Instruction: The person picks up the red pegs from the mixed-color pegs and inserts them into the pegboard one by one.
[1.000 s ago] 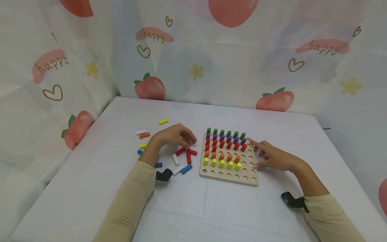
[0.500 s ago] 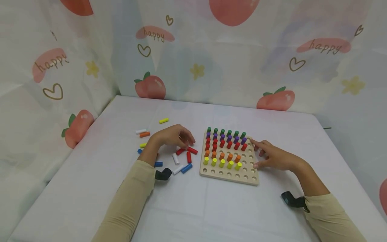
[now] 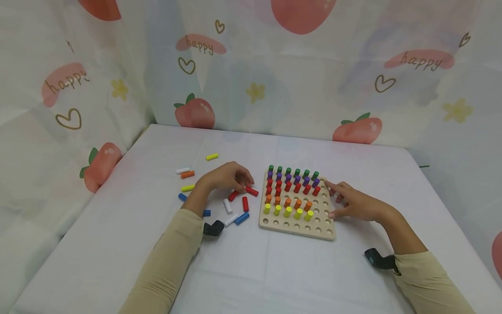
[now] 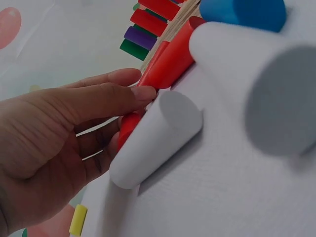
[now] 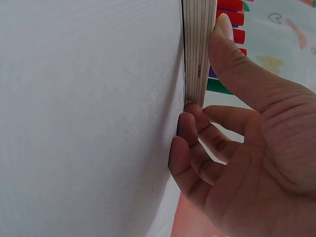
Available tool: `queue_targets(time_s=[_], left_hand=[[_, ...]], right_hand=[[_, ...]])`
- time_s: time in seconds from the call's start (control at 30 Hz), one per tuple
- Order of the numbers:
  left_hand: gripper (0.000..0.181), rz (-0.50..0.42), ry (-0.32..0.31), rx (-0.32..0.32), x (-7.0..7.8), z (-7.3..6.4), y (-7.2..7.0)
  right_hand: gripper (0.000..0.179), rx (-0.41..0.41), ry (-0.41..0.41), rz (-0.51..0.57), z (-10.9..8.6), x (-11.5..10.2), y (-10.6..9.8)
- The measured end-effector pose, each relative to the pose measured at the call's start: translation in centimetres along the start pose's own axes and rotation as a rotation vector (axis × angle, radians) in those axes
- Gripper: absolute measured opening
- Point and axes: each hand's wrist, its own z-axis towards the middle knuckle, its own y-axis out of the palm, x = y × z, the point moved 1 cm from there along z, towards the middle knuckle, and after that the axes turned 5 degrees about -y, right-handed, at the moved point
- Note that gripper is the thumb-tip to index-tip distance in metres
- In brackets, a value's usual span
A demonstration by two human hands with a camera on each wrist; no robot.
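Note:
My left hand point(image 3: 229, 175) pinches a red peg point(image 3: 252, 192) between thumb and forefinger, left of the wooden pegboard point(image 3: 290, 230). Two more red pegs lie close under this hand, one of them point(image 3: 245, 204) nearer to me. In the left wrist view a white peg point(image 4: 155, 143) lies just in front of the fingers. My right hand point(image 3: 357, 203) rests along the board's right edge, thumb on the top rim and fingertips at the far corner. Upright pegs stand in rows on the board: green point(image 3: 297, 172), purple point(image 3: 297, 180), red point(image 3: 297, 187), orange point(image 3: 298, 204) and yellow point(image 3: 288, 211).
Loose pegs lie left of the board: blue point(image 3: 242, 218), white point(image 3: 182, 171), orange point(image 3: 187, 174) and yellow point(image 3: 212, 156) among them. My left forearm point(image 3: 164, 257) passes over the left part of the white-covered table point(image 3: 243, 279). A printed cloth point(image 3: 298, 87) hangs behind.
The red peg nearest the board has come into my left fingers and turned, its end shifting slightly right and away from me. My right hand and the pegs on the board are unchanged.

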Motion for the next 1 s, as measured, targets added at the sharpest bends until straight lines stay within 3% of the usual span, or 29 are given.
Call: queue_targets(time_s=[0.4,0.87,1.0], left_hand=[[0.025,0.003,0.005,0.005,-0.3,-0.1,-0.3],[0.026,-0.038,0.121,0.080,-0.3,-0.7,-1.4],[0.025,-0.066,0.128,0.097,-0.1,-0.8,-1.6]], right_hand=[[0.103,0.003,0.008,0.000,0.0,-0.3,-0.1],[0.103,0.003,0.003,0.002,0.0,-0.1,0.0],[0.103,0.002,0.003,0.002,0.1,-0.1,0.0]])
